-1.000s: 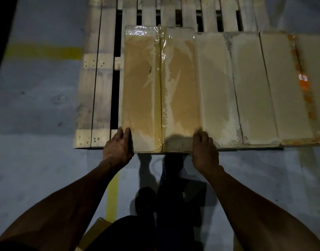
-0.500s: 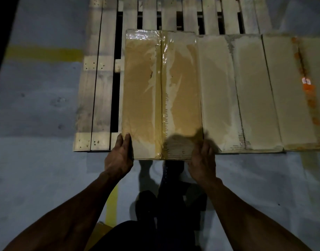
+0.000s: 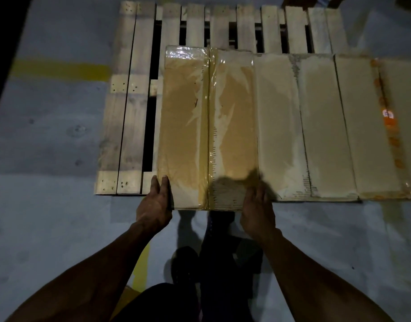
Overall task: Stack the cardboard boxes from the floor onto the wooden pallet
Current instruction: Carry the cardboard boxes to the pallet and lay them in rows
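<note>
Taped cardboard box (image 3: 208, 126) on slatted wood pallet (image 3: 132, 101), both hands gripping near corners.

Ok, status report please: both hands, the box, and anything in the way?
Left hand and right hand grip near corners of taped cardboard box. Box on wooden pallet, against neighbouring box. Nothing blocking.
</note>
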The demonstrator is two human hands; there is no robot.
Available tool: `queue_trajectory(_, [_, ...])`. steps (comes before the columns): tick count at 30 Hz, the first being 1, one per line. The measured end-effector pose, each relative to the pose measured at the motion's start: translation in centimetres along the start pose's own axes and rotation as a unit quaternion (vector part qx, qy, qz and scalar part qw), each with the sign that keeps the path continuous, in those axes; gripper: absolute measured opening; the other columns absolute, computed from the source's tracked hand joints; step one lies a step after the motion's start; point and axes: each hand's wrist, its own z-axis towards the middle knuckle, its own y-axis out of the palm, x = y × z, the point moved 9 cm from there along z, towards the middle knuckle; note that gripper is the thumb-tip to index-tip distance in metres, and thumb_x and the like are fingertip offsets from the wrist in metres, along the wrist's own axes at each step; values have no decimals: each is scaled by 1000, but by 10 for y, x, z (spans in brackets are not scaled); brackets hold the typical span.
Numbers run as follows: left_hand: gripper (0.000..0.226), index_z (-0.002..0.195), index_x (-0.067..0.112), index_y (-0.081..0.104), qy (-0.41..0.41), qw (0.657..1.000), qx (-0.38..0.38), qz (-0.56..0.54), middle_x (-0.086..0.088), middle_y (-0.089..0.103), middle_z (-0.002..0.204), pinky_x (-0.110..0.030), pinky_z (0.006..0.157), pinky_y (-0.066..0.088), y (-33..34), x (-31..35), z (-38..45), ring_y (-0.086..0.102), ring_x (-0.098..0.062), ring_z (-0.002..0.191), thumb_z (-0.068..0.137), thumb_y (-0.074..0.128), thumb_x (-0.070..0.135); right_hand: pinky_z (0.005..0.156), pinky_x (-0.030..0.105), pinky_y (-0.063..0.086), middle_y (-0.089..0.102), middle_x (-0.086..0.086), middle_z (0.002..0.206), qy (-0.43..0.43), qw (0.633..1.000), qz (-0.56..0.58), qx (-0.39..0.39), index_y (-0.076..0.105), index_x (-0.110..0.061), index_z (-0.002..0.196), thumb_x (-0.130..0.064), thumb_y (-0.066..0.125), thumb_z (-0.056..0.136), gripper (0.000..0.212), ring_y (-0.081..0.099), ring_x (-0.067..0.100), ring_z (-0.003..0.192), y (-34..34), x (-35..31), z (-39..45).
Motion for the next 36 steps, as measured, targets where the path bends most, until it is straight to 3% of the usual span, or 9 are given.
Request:
queue_trajectory(2, [83, 158, 16, -2, -10, 1000, -29, -3, -21, 4, 163, -47, 98, 51, -5, 4, -4, 47, -40, 130, 97, 55, 28, 123, 46, 21, 8, 23, 163, 4, 1000, -5, -30, 11, -5, 156, -25, 70, 88, 92, 13, 39, 150, -4, -5, -4])
queue_trajectory(4, [74, 153, 13, 13, 6, 999, -45, -21, -20, 25, 154, -48, 95, 53, -14, 9, -13, 52, -38, 124, 95, 57, 31, 122, 50, 23, 11, 22, 162, 20, 998, 12, -52, 13, -3, 156, -27, 68, 89, 90, 18, 41, 148, -11, -10, -16])
queue_trajectory(6, [64, 146, 13, 26, 34, 998, -47, -14, -13, 38, 145, -45, 93, 53, -28, 16, -31, 53, -31, 120, 93, 59, 31, 118, 49, 31, 19, 20, 160, 11, 998, 35, -55, 32, -5, 149, -27, 64, 92, 69, 28, 39, 145, -22, -22, -34])
queue_trajectory(9, [62, 151, 10, 27, 45, 998, -29, 20, -11, 39, 152, -41, 102, 47, -57, 27, -67, 46, -30, 131, 99, 49, 38, 104, 42, 44, 51, 14, 138, -23, 997, 54, -48, 54, -11, 129, -33, 56, 96, 40, 49, 33, 128, -43, -49, -69])
queue_trajectory(11, [61, 152, 9, 27, 47, 999, -9, 27, -13, 44, 149, -40, 103, 45, -82, 31, -95, 44, -31, 133, 102, 44, 40, 102, 39, 45, 56, 10, 135, -43, 994, 96, -27, 55, -12, 133, -32, 55, 99, 40, 54, 30, 122, -61, -67, -98])
queue_trajectory(14, [63, 152, 10, 27, 51, 997, 17, 51, -13, 53, 139, -39, 97, 47, -115, 29, -139, 49, -32, 126, 100, 45, 42, 103, 35, 40, 51, 8, 143, -57, 983, 174, -9, 53, -15, 140, -33, 55, 101, 44, 48, 28, 129, -84, -88, -145])
queue_trajectory(19, [50, 137, 10, 45, 39, 996, 73, 41, -16, 62, 123, -40, 85, 49, -166, 13, -210, 58, -35, 112, 99, 48, 42, 105, 38, 41, 52, 10, 146, -80, 981, 174, -20, 52, -16, 143, -44, 53, 98, 53, 49, 31, 132, -122, -121, -197])
queue_trajectory(27, [56, 143, 5, 48, 2, 978, 149, -143, -18, 60, 134, -40, 93, 47, -210, -34, -303, 55, -36, 122, 99, 49, 40, 105, 39, 44, 52, 3, 148, -186, 974, 130, -9, 49, -22, 145, -55, 49, 99, 57, 48, 27, 134, -175, -183, -247])
queue_trajectory(36, [81, 150, 10, 41, -193, 919, 183, -292, -11, 46, 152, -33, 111, 34, -190, -62, -370, 43, -27, 139, 86, 28, 58, 103, 38, 43, 52, 6, 148, -329, 941, -1, -77, 48, -19, 146, -54, 50, 98, 60, 49, 28, 134, -197, -249, -244])
